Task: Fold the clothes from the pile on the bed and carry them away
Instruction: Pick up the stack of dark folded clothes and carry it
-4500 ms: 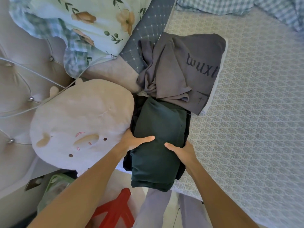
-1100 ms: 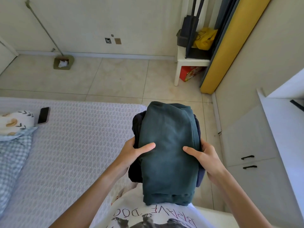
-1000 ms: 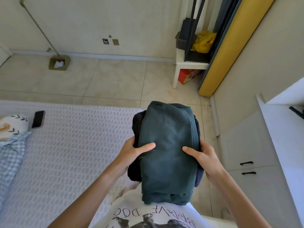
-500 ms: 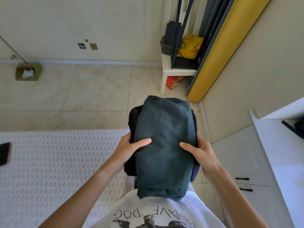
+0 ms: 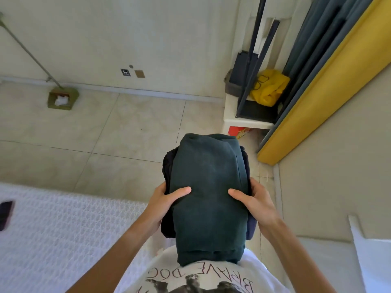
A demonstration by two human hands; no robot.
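I hold a stack of folded clothes [image 5: 208,193] against my chest, a dark green garment on top and darker pieces under it. My left hand [image 5: 164,201] grips the stack's left side, thumb lying on top. My right hand [image 5: 252,200] grips the right side the same way, its fingers hidden underneath. The bed [image 5: 53,235] with its white textured cover lies at lower left, beside and below the stack.
A phone [image 5: 5,213] lies on the bed's left edge. Tiled floor [image 5: 105,144] stretches ahead to the wall, with a mop [image 5: 61,98] at the left. A white stool [image 5: 245,117] with bags, dark curtains and a yellow panel [image 5: 321,85] stand at right. A white cabinet [image 5: 370,261] is at lower right.
I lifted the stack off the bed by the pillows and turned toward the floor side. In the last second the view swung on and the bed slid lower left; both grips are unchanged.
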